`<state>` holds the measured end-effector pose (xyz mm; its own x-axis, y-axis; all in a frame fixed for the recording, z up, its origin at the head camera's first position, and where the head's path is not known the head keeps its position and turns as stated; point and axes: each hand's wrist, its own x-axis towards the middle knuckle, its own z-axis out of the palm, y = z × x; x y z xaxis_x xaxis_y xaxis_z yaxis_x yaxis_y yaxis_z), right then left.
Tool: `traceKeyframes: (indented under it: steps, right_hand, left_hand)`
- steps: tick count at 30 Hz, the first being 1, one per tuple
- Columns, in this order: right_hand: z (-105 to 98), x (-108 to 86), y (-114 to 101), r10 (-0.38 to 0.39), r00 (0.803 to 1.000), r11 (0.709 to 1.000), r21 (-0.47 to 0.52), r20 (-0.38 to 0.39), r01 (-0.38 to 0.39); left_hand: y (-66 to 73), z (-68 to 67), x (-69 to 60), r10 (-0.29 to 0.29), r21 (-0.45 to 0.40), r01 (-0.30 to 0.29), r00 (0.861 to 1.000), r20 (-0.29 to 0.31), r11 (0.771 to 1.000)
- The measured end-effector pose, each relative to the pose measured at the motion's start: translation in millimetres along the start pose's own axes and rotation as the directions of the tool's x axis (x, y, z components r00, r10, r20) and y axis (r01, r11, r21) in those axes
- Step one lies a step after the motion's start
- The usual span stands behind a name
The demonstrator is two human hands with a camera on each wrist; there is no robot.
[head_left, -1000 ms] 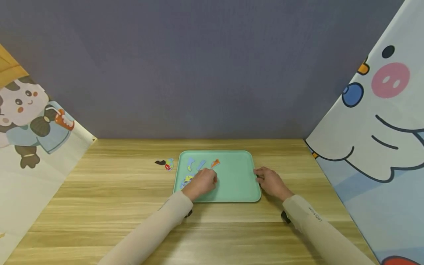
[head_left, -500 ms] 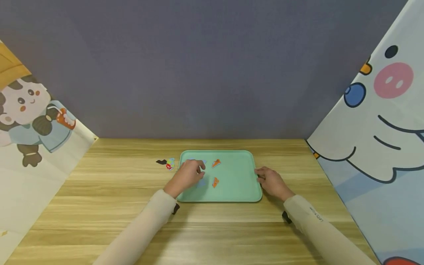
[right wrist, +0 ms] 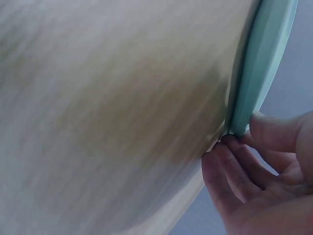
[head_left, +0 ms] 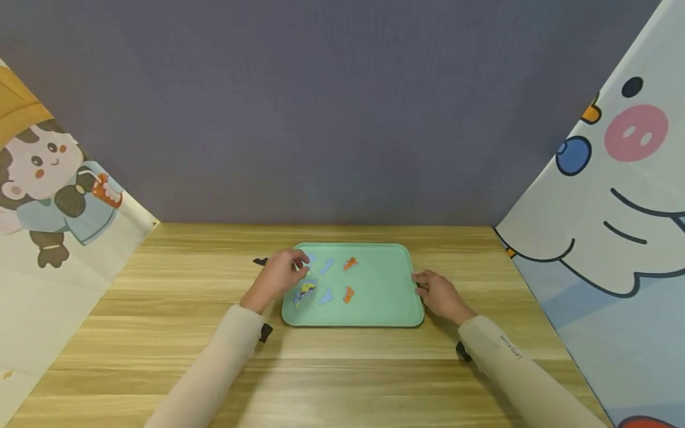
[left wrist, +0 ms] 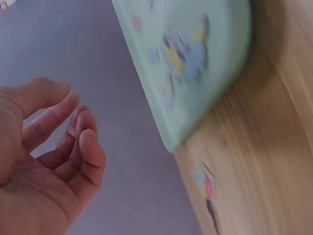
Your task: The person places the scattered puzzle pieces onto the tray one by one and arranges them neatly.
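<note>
A pale green tray (head_left: 380, 285) lies on the wooden table. Over its left edge hovers my left hand (head_left: 275, 276); its fingers curl loosely with nothing visible between them in the left wrist view. Near that hand on the tray lie a yellow-and-blue flat piece (head_left: 305, 291) and two light blue pieces, one upper (head_left: 327, 266) and one lower (head_left: 326, 296). Two orange pieces, an upper one (head_left: 350, 263) and a lower one (head_left: 349, 295), are farther right. My right hand (head_left: 440, 295) holds the tray's right rim, thumb on the rim and fingertips against its outer side.
Left of the tray, a black piece (head_left: 260, 261) lies on the wooden table (head_left: 176, 309), partly covered by the left hand. A multicoloured piece (left wrist: 204, 181) beside it shows in the left wrist view. A grey wall (head_left: 332, 119) stands behind the table.
The left hand has moved left from the tray's middle to its left edge. A lower orange piece and a lower light blue piece have come into sight. The right hand stays at the rim.
</note>
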<state>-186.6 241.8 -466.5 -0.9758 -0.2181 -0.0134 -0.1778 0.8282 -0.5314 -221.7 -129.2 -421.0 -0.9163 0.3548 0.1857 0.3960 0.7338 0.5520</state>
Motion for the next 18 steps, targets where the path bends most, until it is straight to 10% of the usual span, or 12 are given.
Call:
traceKeyframes:
  steps: [9,18]
  right_hand:
    - [-0.5,-1.1,0.6,-0.007,1.000,1.000,-0.002,-0.002,0.007]
    - [-1.6,-1.3,-1.7,-0.012,1.000,1.000,-0.003,-0.002,0.012]
  left_hand:
    - [-42.3,-8.9,3.3,-0.149,-0.005,0.149,0.988,-0.031,0.989]
    - [-67.4,-12.2,7.6,-0.257,0.060,0.253,0.963,0.077,0.966]
